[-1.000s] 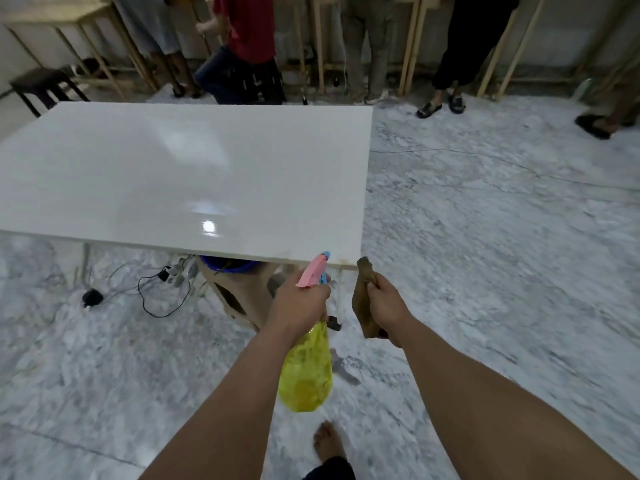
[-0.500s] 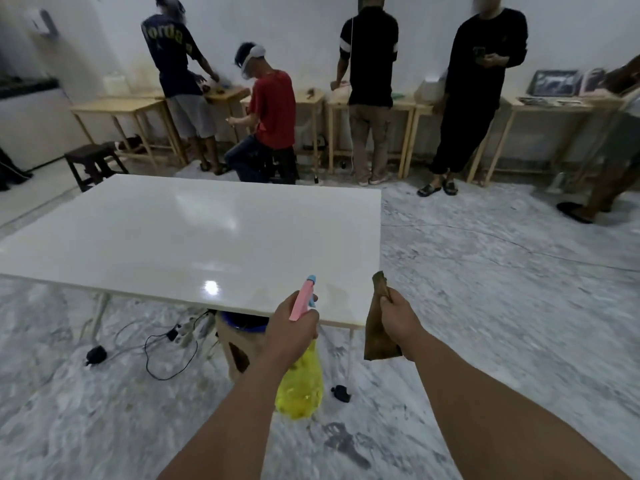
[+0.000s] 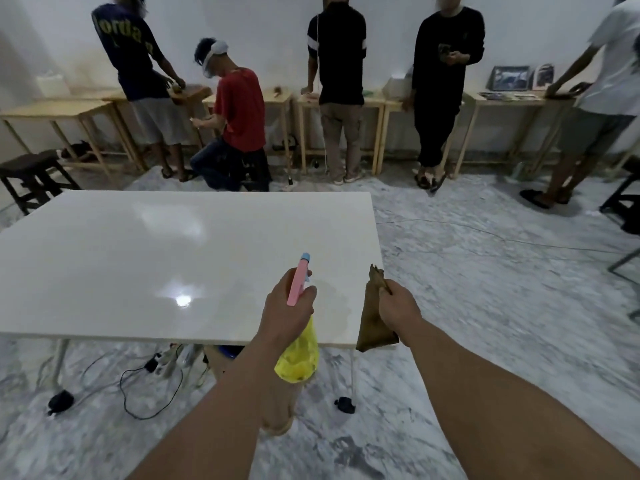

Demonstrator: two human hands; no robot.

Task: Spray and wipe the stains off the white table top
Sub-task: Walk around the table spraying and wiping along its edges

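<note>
The glossy white table top (image 3: 138, 258) fills the left and middle of the head view. My left hand (image 3: 289, 306) grips a spray bottle (image 3: 299, 355) with a yellow body and a pink and blue head, held over the table's near right corner with the nozzle pointing away from me. My right hand (image 3: 398, 303) pinches a brown cloth (image 3: 372, 317) that hangs down at the table's right edge. A faint smear (image 3: 332, 296) shows on the table between my hands.
Several people stand or crouch at wooden benches (image 3: 346, 102) along the far wall. A dark stool (image 3: 31, 174) is at the far left. Cables and a power strip (image 3: 156, 362) lie under the table beside a blue-rimmed bin (image 3: 228, 351). The floor is marble.
My view has tilted up, so the back wall and people came into sight. Both hands rose from below the table edge to over its near right corner.
</note>
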